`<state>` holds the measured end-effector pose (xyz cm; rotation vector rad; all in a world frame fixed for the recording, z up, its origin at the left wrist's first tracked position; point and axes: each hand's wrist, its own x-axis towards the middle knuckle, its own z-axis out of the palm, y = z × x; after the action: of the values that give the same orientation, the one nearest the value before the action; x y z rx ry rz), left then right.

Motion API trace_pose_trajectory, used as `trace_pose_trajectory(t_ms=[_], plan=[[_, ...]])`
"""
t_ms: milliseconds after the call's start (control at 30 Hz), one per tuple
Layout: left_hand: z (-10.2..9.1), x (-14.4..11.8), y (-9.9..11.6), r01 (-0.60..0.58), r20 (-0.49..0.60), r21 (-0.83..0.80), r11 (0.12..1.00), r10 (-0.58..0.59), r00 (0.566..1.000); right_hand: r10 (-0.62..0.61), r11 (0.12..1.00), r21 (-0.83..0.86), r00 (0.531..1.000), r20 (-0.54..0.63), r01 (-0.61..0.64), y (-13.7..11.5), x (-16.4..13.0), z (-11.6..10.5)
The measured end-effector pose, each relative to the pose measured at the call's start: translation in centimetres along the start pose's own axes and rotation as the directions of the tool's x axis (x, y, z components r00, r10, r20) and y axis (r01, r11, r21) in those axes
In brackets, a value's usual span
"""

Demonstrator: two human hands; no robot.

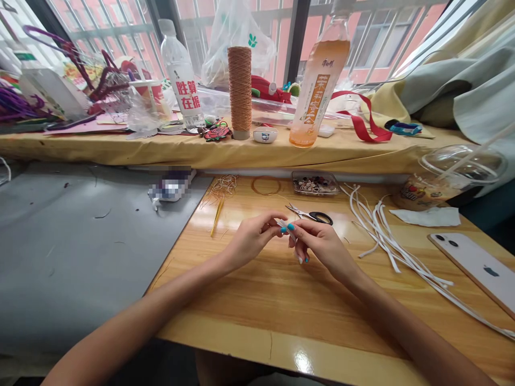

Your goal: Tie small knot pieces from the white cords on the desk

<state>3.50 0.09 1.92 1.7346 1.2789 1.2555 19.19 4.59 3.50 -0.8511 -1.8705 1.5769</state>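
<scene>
Above the middle of the wooden table (pixel 241 300), my left hand (pixel 257 233) and my right hand (pixel 317 244) meet fingertip to fingertip. Both pinch a small whitish strip (pixel 281 223), mostly covered by the fingers, so its exact kind does not show. Just behind the right fingers lie black-handled scissors (pixel 321 216), blades pointing left. A thin brown thread (pixel 277 196) runs near the hands from a coil (pixel 265 185) at the back. Yellow tweezers (pixel 217 217) rest left of my left hand. White cords (pixel 386 241) lie loose to the right of my right hand.
A clear box of small beads or trinkets (pixel 316 183) stands at the table's back. To the right are a phone (pixel 478 262), a folded tissue (pixel 426 216) and a plastic cup (pixel 430 185). The sill holds a brown thread spool (pixel 240 91) and bottles (pixel 319 86).
</scene>
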Motion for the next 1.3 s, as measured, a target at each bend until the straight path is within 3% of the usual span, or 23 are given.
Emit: trace_pose_trajectory(t_ms=[367, 733, 1067, 1200, 1300], plan=[[-0.3, -0.2, 0.5, -0.09, -0.027, 0.255, 0.963, 0.1, 0.995, 0.031, 0.999, 0.028, 0.999, 0.042, -0.032, -0.2, 0.0, -0.2], [-0.4, -0.2, 0.7, -0.221, 0.021, 0.401, 0.889, 0.233, 0.972, -0.024, 0.999, -0.024, 0.999, -0.048, 0.023, 0.1, -0.3, 0.3], [-0.4, -0.2, 0.6, -0.23, 0.013, 0.417, 0.879, 0.248, 0.969, -0.024, 0.999, 0.019, 0.976, -0.218, 0.029, 0.9, -0.1, 0.8], [-0.4, -0.2, 0.5, -0.235, -0.025, 0.417, 0.878, 0.27, 0.963, 0.0, 0.994, 0.105, 0.977, -0.212, 0.023, 1.0, 0.1, 0.7], [-0.5, -0.2, 0.5, -0.225, -0.026, 0.403, 0.887, 0.257, 0.966, -0.005, 0.997, 0.07, 0.987, -0.158, 0.017, 0.9, 0.2, 0.5]])
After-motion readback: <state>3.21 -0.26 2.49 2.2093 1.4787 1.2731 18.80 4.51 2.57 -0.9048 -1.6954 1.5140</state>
